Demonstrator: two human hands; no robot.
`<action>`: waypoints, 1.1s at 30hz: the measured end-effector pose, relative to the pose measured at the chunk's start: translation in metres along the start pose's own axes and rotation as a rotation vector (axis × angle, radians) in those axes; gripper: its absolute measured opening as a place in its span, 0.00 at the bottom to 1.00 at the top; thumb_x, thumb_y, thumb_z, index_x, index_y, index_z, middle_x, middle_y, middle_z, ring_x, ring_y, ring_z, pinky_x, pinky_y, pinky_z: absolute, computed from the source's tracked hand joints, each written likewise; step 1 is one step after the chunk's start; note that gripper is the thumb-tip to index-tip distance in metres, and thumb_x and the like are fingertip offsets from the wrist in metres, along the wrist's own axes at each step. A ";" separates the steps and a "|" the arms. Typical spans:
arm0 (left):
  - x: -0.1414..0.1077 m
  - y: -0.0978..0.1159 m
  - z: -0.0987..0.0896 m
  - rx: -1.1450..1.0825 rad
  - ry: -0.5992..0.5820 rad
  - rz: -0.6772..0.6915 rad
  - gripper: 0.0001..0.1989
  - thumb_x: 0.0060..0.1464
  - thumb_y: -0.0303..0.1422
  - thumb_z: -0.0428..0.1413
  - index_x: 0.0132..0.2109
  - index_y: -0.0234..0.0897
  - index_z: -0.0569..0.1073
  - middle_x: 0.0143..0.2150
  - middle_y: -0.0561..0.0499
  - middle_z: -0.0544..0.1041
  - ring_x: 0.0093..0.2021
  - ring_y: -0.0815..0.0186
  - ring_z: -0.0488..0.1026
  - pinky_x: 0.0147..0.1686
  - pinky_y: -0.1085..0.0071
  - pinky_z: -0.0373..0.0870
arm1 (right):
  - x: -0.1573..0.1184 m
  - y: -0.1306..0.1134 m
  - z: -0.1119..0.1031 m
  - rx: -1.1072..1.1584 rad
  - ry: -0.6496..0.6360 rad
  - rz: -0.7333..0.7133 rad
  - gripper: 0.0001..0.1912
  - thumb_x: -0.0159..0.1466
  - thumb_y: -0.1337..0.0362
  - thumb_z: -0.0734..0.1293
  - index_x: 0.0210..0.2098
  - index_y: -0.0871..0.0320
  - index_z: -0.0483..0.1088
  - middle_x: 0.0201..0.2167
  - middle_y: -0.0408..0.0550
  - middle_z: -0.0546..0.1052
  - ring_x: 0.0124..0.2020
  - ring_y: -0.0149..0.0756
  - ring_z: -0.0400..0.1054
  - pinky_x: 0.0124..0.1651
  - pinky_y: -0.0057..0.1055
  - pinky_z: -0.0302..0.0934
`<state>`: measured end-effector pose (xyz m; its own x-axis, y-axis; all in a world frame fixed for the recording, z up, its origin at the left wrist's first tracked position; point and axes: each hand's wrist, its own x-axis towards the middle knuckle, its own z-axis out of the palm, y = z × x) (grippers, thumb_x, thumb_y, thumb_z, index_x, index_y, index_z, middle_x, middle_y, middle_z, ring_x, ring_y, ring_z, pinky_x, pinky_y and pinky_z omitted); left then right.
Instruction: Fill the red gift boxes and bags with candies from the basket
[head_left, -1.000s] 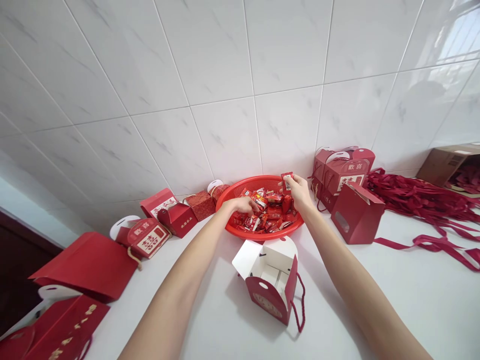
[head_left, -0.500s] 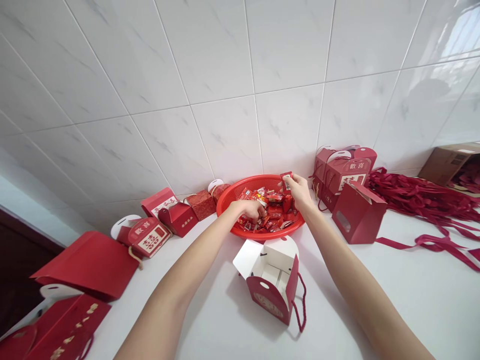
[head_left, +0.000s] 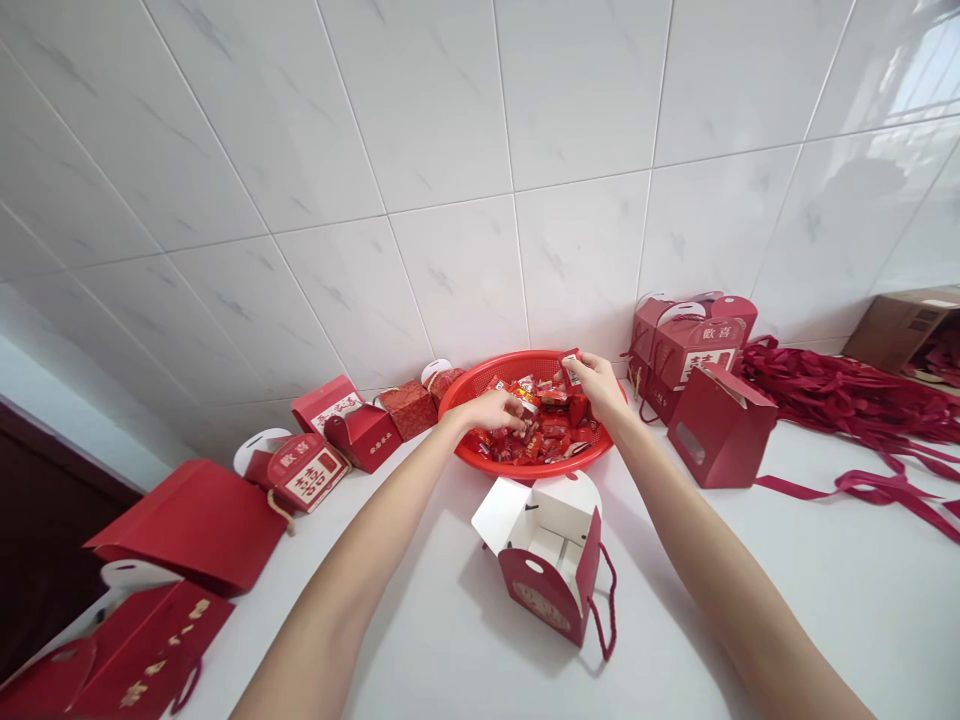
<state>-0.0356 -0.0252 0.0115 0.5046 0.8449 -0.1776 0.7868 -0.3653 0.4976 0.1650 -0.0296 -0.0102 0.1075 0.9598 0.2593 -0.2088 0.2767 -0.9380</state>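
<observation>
Left hand (head_left: 496, 411) is probably picking among wrapped candies (head_left: 553, 432) beneath it, its grip unclear, and is needing a careful pinch. Right hand (head_left: 597, 382) is grasping a red packet (head_left: 571, 368).

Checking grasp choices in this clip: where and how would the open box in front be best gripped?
Probably by the near wall of the box, pinched from above on the person's side, fingers inside, thumb outside. Its rounded edge stands up beside the open top, and the cord hangs off to the right, away from that grip.
</observation>
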 end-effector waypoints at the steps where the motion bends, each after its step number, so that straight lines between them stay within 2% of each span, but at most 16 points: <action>1: -0.001 -0.002 -0.001 -0.070 0.062 0.027 0.11 0.46 0.38 0.62 0.24 0.38 0.71 0.25 0.55 0.71 0.30 0.66 0.67 0.32 0.71 0.61 | -0.001 0.000 0.000 -0.002 -0.026 0.023 0.09 0.51 0.59 0.69 0.22 0.57 0.69 0.20 0.42 0.75 0.22 0.31 0.67 0.24 0.25 0.63; 4: -0.001 -0.004 0.000 -0.302 0.208 0.067 0.18 0.45 0.46 0.62 0.25 0.37 0.69 0.25 0.56 0.68 0.28 0.68 0.64 0.31 0.71 0.61 | -0.003 -0.001 0.000 -0.012 -0.128 0.132 0.09 0.51 0.60 0.72 0.24 0.57 0.70 0.21 0.42 0.75 0.22 0.31 0.69 0.24 0.25 0.65; 8: -0.001 -0.003 0.011 -0.564 0.337 0.068 0.23 0.40 0.51 0.65 0.26 0.36 0.68 0.26 0.56 0.68 0.28 0.70 0.65 0.30 0.72 0.62 | -0.004 -0.003 -0.002 0.015 -0.252 0.238 0.08 0.52 0.62 0.74 0.25 0.58 0.73 0.24 0.43 0.76 0.23 0.30 0.70 0.23 0.24 0.68; 12: -0.002 -0.002 0.019 -0.727 0.412 0.044 0.24 0.38 0.52 0.66 0.27 0.36 0.69 0.27 0.56 0.68 0.29 0.70 0.65 0.31 0.73 0.65 | -0.005 -0.004 -0.001 0.033 -0.265 0.273 0.06 0.54 0.66 0.75 0.25 0.59 0.75 0.26 0.44 0.77 0.25 0.31 0.70 0.22 0.24 0.70; 16: -0.004 -0.002 0.019 -0.847 0.370 0.009 0.24 0.35 0.49 0.68 0.28 0.35 0.70 0.31 0.55 0.70 0.32 0.70 0.67 0.33 0.73 0.68 | -0.007 -0.006 -0.001 0.022 -0.303 0.297 0.03 0.55 0.69 0.75 0.30 0.59 0.77 0.27 0.46 0.79 0.22 0.27 0.68 0.20 0.23 0.69; 19: -0.005 -0.004 0.018 -0.890 0.333 0.014 0.23 0.32 0.45 0.70 0.29 0.35 0.72 0.32 0.54 0.71 0.35 0.69 0.68 0.36 0.72 0.70 | -0.008 -0.008 -0.001 0.019 -0.324 0.294 0.07 0.51 0.71 0.76 0.30 0.60 0.76 0.25 0.47 0.79 0.22 0.29 0.70 0.22 0.23 0.70; 22: -0.005 -0.004 0.018 -0.887 0.277 0.014 0.18 0.36 0.40 0.69 0.32 0.34 0.76 0.35 0.52 0.74 0.37 0.67 0.71 0.39 0.70 0.71 | -0.009 -0.008 -0.002 -0.081 -0.334 0.297 0.12 0.47 0.71 0.78 0.30 0.60 0.76 0.20 0.45 0.77 0.20 0.32 0.70 0.20 0.25 0.67; 25: -0.005 -0.005 0.019 -0.838 0.250 -0.016 0.11 0.45 0.32 0.62 0.38 0.34 0.80 0.40 0.49 0.78 0.40 0.65 0.73 0.42 0.69 0.71 | -0.007 -0.003 -0.002 -0.214 -0.375 0.220 0.11 0.44 0.69 0.78 0.24 0.60 0.74 0.15 0.41 0.72 0.17 0.29 0.64 0.17 0.23 0.59; 27: -0.004 -0.005 0.020 -0.759 0.277 -0.039 0.14 0.48 0.26 0.54 0.42 0.34 0.80 0.39 0.48 0.80 0.40 0.65 0.74 0.42 0.70 0.71 | -0.006 0.000 -0.002 -0.256 -0.349 0.148 0.12 0.45 0.67 0.76 0.17 0.59 0.68 0.13 0.39 0.69 0.16 0.27 0.61 0.18 0.22 0.56; 29: -0.003 -0.006 0.021 -0.656 0.269 -0.046 0.19 0.48 0.24 0.49 0.42 0.34 0.81 0.34 0.49 0.80 0.38 0.65 0.74 0.40 0.71 0.71 | -0.005 0.001 -0.001 -0.262 -0.242 0.106 0.15 0.48 0.67 0.73 0.15 0.57 0.62 0.13 0.37 0.67 0.17 0.25 0.60 0.19 0.21 0.55; 31: -0.003 -0.007 0.022 -0.563 0.160 -0.011 0.18 0.46 0.25 0.49 0.40 0.34 0.82 0.31 0.50 0.79 0.36 0.65 0.73 0.38 0.71 0.70 | -0.005 0.000 0.000 -0.246 -0.155 0.122 0.13 0.50 0.69 0.69 0.17 0.57 0.61 0.15 0.37 0.68 0.19 0.26 0.62 0.22 0.21 0.58; 33: -0.004 -0.007 0.022 -0.482 -0.027 0.049 0.16 0.44 0.26 0.54 0.39 0.36 0.83 0.33 0.51 0.80 0.35 0.65 0.73 0.38 0.72 0.69 | -0.006 -0.003 0.002 -0.207 -0.144 0.181 0.09 0.52 0.70 0.67 0.20 0.56 0.61 0.17 0.38 0.70 0.20 0.28 0.66 0.26 0.23 0.64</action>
<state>-0.0352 -0.0342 -0.0102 0.5512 0.8182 -0.1633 0.5108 -0.1761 0.8415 0.1627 -0.0363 -0.0090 -0.0552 0.9935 0.0999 -0.0080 0.0996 -0.9950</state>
